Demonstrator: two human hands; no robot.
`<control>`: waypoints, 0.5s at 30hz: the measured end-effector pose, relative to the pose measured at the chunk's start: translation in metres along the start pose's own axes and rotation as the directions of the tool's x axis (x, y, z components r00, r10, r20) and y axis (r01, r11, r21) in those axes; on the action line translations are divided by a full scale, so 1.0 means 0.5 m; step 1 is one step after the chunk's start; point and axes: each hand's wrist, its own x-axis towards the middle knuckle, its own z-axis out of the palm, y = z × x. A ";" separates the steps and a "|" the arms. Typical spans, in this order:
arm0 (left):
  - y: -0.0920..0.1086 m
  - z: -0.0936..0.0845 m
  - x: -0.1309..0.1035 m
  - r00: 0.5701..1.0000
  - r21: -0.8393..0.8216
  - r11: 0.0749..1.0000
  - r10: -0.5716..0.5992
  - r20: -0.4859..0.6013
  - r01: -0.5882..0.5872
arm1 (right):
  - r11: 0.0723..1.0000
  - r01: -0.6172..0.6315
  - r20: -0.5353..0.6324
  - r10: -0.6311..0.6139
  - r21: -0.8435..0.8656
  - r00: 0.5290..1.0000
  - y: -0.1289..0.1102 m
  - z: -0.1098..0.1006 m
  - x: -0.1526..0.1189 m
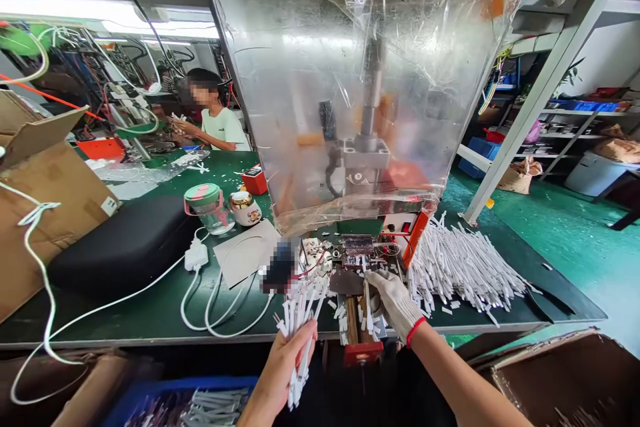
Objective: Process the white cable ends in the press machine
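Observation:
My bare left hand (281, 368) is closed around a bundle of thin white strips (298, 315), whose ends stick out above and below the fist. On my right hand (397, 301) is a white knit glove with a red cuff. Its thumb and fingers pinch one white strip (369, 310) at the front of a small press (357, 245). The strip's far end reaches toward the metal block, where its exact seat is too small to make out. A clear plastic-wrapped guard (310, 80) hangs over the press.
A large pile of white strips (463, 267) lies right of the press. Left are white scraps (317, 257), a white cable (220, 330), a jar (207, 210), a black case (125, 243) and a cardboard box (55, 213). A blue bin (175, 383) sits below. A co-worker (223, 123) sits beyond.

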 end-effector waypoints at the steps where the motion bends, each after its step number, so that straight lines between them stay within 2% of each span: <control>1: -0.004 -0.005 0.002 1.000 0.012 1.000 0.008 0.003 -0.008 | 1.000 -0.001 0.003 0.001 0.020 1.000 0.001 0.001 0.001; 5: -0.015 -0.019 0.009 0.996 0.139 0.988 0.068 0.050 -0.074 | 0.998 -0.007 0.037 0.005 0.057 0.999 0.005 0.004 0.003; 8: -0.008 -0.021 0.008 0.990 0.246 0.962 0.101 0.094 -0.121 | 1.000 -0.005 0.043 0.004 0.011 0.999 -0.002 -0.001 -0.001; 12: 0.010 -0.013 0.004 0.982 0.354 0.921 0.113 0.149 -0.160 | 0.983 0.127 0.021 -0.125 -0.131 0.992 -0.037 -0.013 -0.034; 15: 0.021 -0.005 0.003 0.971 0.443 0.873 0.125 0.204 -0.205 | 0.957 0.205 0.165 -0.172 -0.205 0.971 -0.073 -0.006 -0.076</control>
